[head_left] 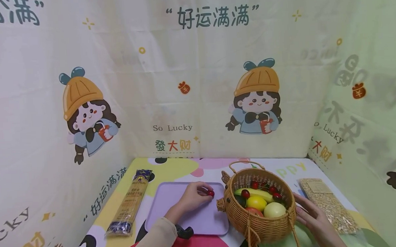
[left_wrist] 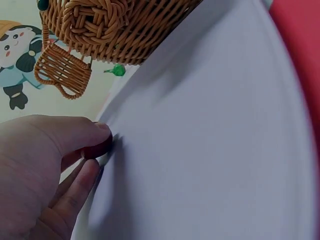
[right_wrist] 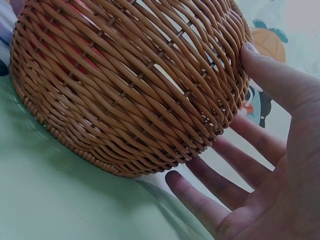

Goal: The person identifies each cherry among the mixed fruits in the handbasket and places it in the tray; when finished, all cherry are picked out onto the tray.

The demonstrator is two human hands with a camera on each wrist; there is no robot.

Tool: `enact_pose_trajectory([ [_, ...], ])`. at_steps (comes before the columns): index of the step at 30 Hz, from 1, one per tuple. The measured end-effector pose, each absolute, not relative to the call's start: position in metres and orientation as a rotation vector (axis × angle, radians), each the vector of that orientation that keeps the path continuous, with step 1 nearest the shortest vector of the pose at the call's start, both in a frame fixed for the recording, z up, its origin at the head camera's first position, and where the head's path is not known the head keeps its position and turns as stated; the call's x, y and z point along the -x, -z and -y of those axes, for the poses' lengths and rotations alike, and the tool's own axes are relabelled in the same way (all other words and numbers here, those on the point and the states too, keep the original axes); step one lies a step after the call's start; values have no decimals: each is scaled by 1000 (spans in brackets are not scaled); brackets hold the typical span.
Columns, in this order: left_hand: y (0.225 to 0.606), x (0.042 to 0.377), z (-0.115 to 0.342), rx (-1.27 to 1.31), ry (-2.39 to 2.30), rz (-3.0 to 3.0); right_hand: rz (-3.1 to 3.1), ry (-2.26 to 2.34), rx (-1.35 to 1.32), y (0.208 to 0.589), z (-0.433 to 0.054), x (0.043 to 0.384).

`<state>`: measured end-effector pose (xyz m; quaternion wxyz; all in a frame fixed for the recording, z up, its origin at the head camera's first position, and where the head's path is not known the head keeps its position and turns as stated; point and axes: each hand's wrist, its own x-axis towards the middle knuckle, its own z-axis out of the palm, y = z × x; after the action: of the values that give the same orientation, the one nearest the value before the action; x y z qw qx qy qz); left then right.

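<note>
My left hand (head_left: pixel 194 198) pinches a dark red cherry (head_left: pixel 211 193) between thumb and fingers, over the right part of a lilac tray (head_left: pixel 201 223). In the left wrist view the cherry (left_wrist: pixel 98 148) shows at the fingertips, close to the tray surface. Right of the tray stands a wicker basket (head_left: pixel 270 234) with a pig-like snout. It holds a banana, a lemon (head_left: pixel 256 203), a pale round fruit (head_left: pixel 274 210), a red fruit and several cherries. My right hand (head_left: pixel 314 215) rests against the basket's right side, fingers extended, thumb near the rim in the right wrist view.
A pack of dry noodles (head_left: pixel 130 205) lies left of the tray. To the basket's right is a clear bag of pale grains (head_left: pixel 328 204). A patterned cloth covers the table, and printed curtains (head_left: pixel 197 101) close off the back and sides.
</note>
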<state>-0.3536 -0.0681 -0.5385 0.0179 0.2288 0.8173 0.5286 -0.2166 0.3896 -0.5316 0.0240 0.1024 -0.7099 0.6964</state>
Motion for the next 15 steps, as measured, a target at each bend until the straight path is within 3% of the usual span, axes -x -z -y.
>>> enact_pose_trajectory([
  [15, 542, 342, 79, -760, -1626, -2648, 2231, -2153, -246, 532, -390, 218],
])
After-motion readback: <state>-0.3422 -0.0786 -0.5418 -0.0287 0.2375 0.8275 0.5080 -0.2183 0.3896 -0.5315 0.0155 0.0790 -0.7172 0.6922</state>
